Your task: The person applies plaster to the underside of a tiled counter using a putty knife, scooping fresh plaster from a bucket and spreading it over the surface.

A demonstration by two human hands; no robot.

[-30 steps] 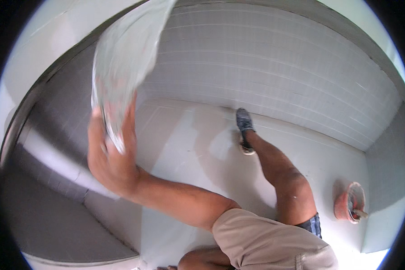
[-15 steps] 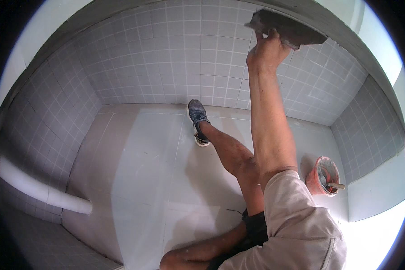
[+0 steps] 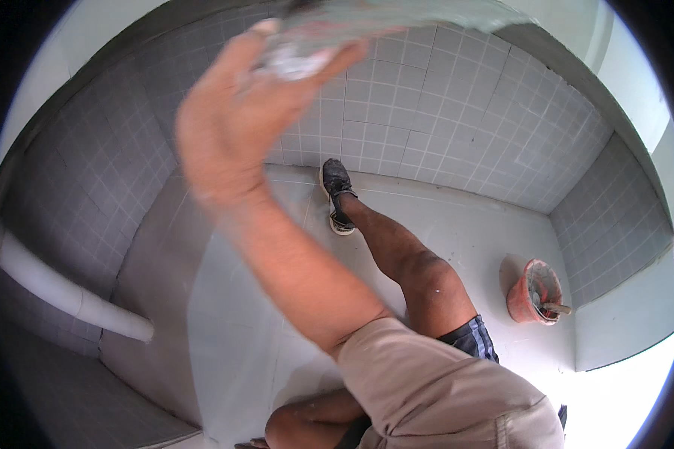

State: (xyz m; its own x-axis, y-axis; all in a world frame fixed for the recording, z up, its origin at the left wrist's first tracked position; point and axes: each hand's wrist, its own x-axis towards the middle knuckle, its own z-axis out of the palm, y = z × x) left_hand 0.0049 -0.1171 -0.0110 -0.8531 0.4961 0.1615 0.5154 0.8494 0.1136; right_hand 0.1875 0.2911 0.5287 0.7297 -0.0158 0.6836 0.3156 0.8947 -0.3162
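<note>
My right hand [image 3: 228, 138] reaches up and across to the upper left, somewhat blurred by motion. Its fingers are closed round the grip of a flat trowel [image 3: 427, 13], whose wide grey-green blade runs along the top of the picture and is partly cut off. A shiny pale patch shows between thumb and fingers, by the grip. Behind the trowel rises the grey tiled wall [image 3: 457, 97]. My left hand is out of the picture.
An orange-red bucket [image 3: 518, 299], smeared with grey, stands at the right with a handled tool leaning in it. A white pipe [image 3: 75, 295] crosses the lower left. My shod foot [image 3: 338, 191] rests by the wall base. A ledge [image 3: 606, 97] curves above the tiles.
My right hand has swung left and come closer with the trowel, from the wall's upper right. The trowel now shows a grey-green face instead of a dark one.
</note>
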